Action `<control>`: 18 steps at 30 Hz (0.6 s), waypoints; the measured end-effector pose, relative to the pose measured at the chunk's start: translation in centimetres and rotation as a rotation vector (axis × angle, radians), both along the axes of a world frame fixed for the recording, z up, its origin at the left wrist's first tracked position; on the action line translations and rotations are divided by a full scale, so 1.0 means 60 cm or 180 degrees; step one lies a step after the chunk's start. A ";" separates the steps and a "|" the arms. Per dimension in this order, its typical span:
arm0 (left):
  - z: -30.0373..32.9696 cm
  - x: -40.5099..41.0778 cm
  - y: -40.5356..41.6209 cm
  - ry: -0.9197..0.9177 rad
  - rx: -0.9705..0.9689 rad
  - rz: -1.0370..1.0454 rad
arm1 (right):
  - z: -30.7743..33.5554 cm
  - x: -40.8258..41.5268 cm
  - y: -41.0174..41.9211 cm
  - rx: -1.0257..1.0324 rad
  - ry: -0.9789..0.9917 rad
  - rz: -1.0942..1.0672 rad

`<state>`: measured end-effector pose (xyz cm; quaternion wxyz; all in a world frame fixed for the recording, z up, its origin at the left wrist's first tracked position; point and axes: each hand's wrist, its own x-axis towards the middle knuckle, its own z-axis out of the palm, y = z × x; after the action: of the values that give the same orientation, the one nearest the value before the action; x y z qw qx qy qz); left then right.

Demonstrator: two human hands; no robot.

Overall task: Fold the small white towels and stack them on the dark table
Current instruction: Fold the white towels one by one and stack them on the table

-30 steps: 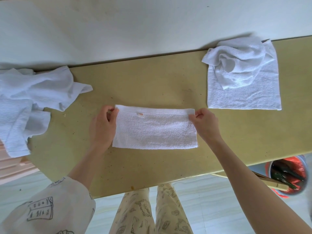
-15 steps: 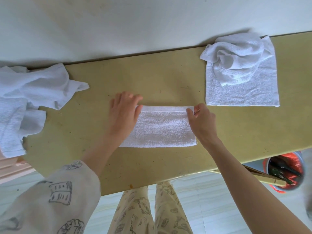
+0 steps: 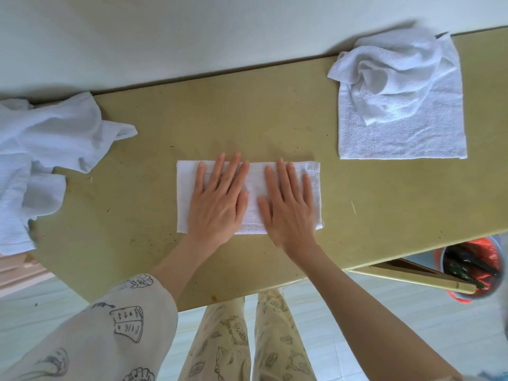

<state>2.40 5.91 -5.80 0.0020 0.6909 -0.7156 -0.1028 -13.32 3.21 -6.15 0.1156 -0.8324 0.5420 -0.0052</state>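
White terry cloth, a folded towel [image 3: 248, 198], lies flat on the yellowish bench [image 3: 170, 149], pressed under both hands. The left hand [image 3: 220, 199] and right hand [image 3: 288, 200] are laid open, fingers spread, palms down, gripping nothing. Beyond the folded towel to the right, a crumpled towel [image 3: 395, 78] sits on a flat one [image 3: 401, 138]; to its left a loose heap [image 3: 41, 149] overhangs the bench edge. If the palms are slid unevenly, the layers could be skewed and the edges misaligned; the heap could be dragged off.
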 end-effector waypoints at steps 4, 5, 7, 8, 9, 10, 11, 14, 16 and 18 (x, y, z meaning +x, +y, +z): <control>0.007 0.037 0.017 -0.0148 0.0106 0.0111 | 0.005 -0.026 -0.013 0.0036 0.0183 -0.0079; 0.009 0.051 0.024 -0.0203 0.0142 0.0179 | 0.006 -0.027 -0.014 0.0041 0.0208 -0.0080; 0.013 0.076 0.034 -0.0263 0.0268 0.0290 | 0.006 -0.025 -0.013 0.0039 0.0250 -0.0087; 0.015 0.087 0.037 -0.0246 0.0340 0.0336 | 0.007 -0.025 -0.012 0.0031 0.0273 -0.0088; 0.017 0.098 0.039 -0.0196 0.0376 0.0401 | 0.008 -0.024 -0.013 0.0021 0.0294 -0.0082; 0.019 0.106 0.040 -0.0123 0.0361 0.0514 | 0.008 -0.024 -0.013 0.0007 0.0306 -0.0075; 0.024 0.111 0.041 -0.0023 0.0332 0.0712 | 0.009 -0.024 -0.014 -0.0011 0.0307 -0.0075; 0.052 0.106 0.041 0.0284 0.0295 0.1848 | 0.010 -0.024 -0.013 -0.0033 0.0309 -0.0085; 0.072 0.090 0.037 0.0345 0.0246 0.2463 | 0.011 -0.023 -0.013 -0.0004 0.0322 -0.0072; 0.081 0.072 0.038 0.0585 0.0379 0.2747 | 0.012 -0.023 -0.013 0.0039 0.0324 -0.0075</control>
<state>6.71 8.18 -0.95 0.0685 0.9132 -0.3514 -0.1945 -14.73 2.41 -5.42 0.0928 -0.8244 0.5569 0.0391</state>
